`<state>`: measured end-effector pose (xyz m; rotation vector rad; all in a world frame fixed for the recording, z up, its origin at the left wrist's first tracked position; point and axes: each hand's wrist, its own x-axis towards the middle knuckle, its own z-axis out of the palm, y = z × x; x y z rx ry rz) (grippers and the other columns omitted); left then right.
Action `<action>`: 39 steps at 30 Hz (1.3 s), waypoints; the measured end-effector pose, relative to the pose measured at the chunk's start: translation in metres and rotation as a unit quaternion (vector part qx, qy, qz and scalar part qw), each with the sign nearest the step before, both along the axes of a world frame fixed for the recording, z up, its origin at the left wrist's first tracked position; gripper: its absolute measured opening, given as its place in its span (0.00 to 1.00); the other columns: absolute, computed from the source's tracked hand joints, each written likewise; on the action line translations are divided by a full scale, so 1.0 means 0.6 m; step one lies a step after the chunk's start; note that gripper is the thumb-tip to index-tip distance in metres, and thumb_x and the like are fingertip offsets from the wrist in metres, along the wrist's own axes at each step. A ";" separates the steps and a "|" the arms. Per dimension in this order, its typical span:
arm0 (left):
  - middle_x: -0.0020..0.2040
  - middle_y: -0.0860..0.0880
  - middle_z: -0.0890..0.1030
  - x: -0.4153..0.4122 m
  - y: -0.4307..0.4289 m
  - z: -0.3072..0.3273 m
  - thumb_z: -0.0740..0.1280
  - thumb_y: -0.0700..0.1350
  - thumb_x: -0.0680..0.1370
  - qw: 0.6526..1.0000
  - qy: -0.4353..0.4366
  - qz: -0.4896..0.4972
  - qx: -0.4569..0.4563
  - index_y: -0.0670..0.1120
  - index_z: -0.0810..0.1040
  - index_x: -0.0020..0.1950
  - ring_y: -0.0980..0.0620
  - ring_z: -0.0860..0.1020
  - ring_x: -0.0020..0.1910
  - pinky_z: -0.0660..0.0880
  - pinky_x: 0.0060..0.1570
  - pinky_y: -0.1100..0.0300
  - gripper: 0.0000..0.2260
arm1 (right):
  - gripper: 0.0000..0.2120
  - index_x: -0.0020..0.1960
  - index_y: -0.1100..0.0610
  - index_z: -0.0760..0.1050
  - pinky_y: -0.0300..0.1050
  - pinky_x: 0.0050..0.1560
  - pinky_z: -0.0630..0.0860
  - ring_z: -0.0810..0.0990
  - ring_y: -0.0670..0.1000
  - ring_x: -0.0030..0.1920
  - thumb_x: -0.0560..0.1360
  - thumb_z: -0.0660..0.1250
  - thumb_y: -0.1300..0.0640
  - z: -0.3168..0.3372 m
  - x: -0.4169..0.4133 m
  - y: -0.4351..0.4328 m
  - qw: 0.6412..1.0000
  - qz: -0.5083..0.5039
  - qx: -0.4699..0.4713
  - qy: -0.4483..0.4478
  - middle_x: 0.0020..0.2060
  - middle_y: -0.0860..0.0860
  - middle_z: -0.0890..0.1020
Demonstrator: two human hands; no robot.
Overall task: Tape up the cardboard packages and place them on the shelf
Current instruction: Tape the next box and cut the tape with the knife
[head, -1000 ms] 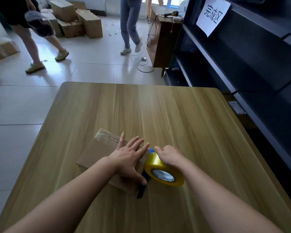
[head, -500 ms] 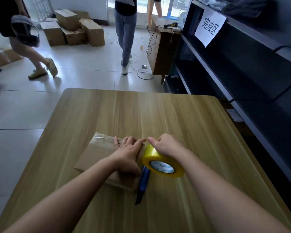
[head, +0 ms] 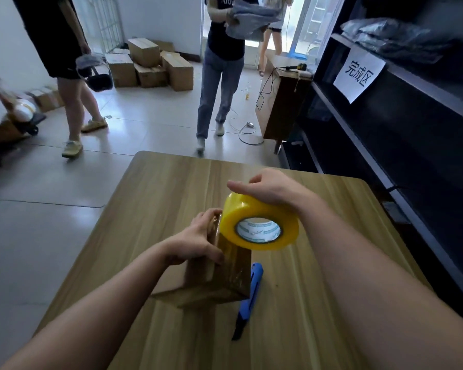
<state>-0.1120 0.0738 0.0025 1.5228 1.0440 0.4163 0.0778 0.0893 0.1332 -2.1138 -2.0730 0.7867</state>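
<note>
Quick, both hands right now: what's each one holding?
Left hand: grips the cardboard package, which is tipped up.
Right hand: holds the yellow tape roll from above.

Cardboard package (head: 219, 279) upright on wooden table (head: 318, 303), gripped by left hand (head: 198, 243); yellow tape roll (head: 261, 225) held by right hand (head: 271, 189); blue cutter (head: 249, 295) beside package.

Pale tiled floor (head: 158, 110), white wall (head: 158, 17), wooden table (head: 171, 188), daylight at glass door (head: 313, 22)
</note>
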 end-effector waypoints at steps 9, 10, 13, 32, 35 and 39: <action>0.68 0.46 0.70 -0.061 0.008 -0.006 0.80 0.44 0.59 0.992 -0.104 -0.013 -0.064 0.57 0.57 0.73 0.44 0.73 0.65 0.73 0.63 0.42 0.49 | 0.25 0.51 0.53 0.76 0.56 0.59 0.77 0.80 0.56 0.52 0.70 0.67 0.32 -0.006 -0.008 -0.005 0.970 -0.054 -0.007 0.237 0.51 0.53 0.80; 0.67 0.45 0.70 -0.068 0.007 -0.006 0.79 0.43 0.59 0.991 -0.112 -0.009 -0.072 0.57 0.58 0.73 0.43 0.74 0.64 0.74 0.62 0.43 0.48 | 0.26 0.53 0.53 0.75 0.56 0.58 0.77 0.79 0.57 0.53 0.70 0.67 0.32 -0.005 -0.011 -0.002 0.973 -0.058 -0.001 0.223 0.52 0.53 0.80; 0.66 0.42 0.69 -0.097 0.003 -0.006 0.78 0.40 0.58 0.984 -0.153 0.022 -0.091 0.54 0.62 0.69 0.43 0.76 0.61 0.77 0.58 0.47 0.44 | 0.34 0.57 0.56 0.77 0.55 0.55 0.77 0.79 0.57 0.51 0.66 0.69 0.28 -0.018 -0.009 0.007 0.989 -0.081 0.009 0.127 0.51 0.55 0.80; 0.69 0.40 0.68 -0.182 0.000 -0.035 0.77 0.35 0.57 0.966 -0.213 0.027 -0.140 0.52 0.61 0.73 0.40 0.72 0.66 0.73 0.62 0.46 0.47 | 0.34 0.48 0.55 0.74 0.56 0.54 0.78 0.79 0.56 0.48 0.64 0.64 0.23 -0.117 -0.004 0.008 0.995 -0.031 -0.061 -0.072 0.47 0.53 0.80; 0.70 0.40 0.68 -0.193 -0.002 -0.039 0.78 0.35 0.58 0.963 -0.221 0.025 -0.149 0.53 0.62 0.72 0.39 0.72 0.66 0.74 0.61 0.47 0.47 | 0.36 0.48 0.55 0.75 0.55 0.52 0.78 0.79 0.56 0.47 0.64 0.62 0.22 -0.133 -0.014 0.011 0.995 -0.024 -0.054 -0.080 0.45 0.53 0.80; 0.71 0.41 0.68 -0.205 -0.004 -0.042 0.80 0.35 0.57 0.962 -0.221 0.027 -0.155 0.54 0.62 0.72 0.41 0.72 0.67 0.73 0.61 0.49 0.48 | 0.36 0.47 0.55 0.76 0.53 0.49 0.78 0.79 0.55 0.46 0.66 0.61 0.22 -0.155 -0.025 0.011 0.996 -0.020 -0.045 -0.081 0.43 0.53 0.80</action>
